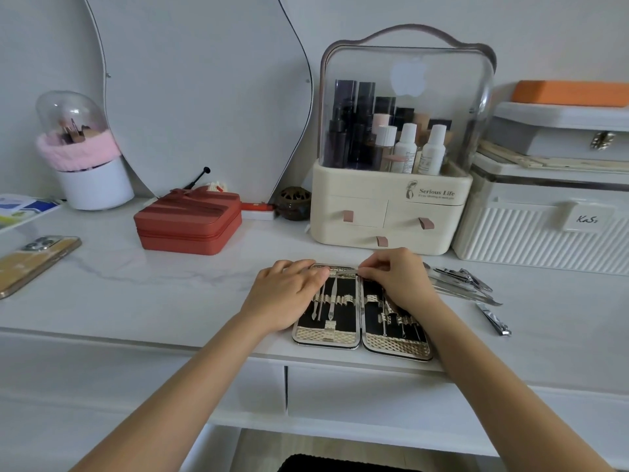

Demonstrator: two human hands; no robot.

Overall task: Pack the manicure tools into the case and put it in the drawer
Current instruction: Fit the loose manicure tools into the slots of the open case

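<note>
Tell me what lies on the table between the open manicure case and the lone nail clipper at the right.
Head view: bare white tabletop separates the manicure case from the lone nail clipper. The pile of loose metal tools lies further back, beyond that gap.

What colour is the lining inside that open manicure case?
Black, with pale gold textured straps and edges, seen in the head view inside the manicure case.

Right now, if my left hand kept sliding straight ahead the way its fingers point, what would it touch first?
Probably the slim metal tool that the right hand pinches at the open case's far edge. The left hand's fingers point that way, though depth is unclear.
</note>
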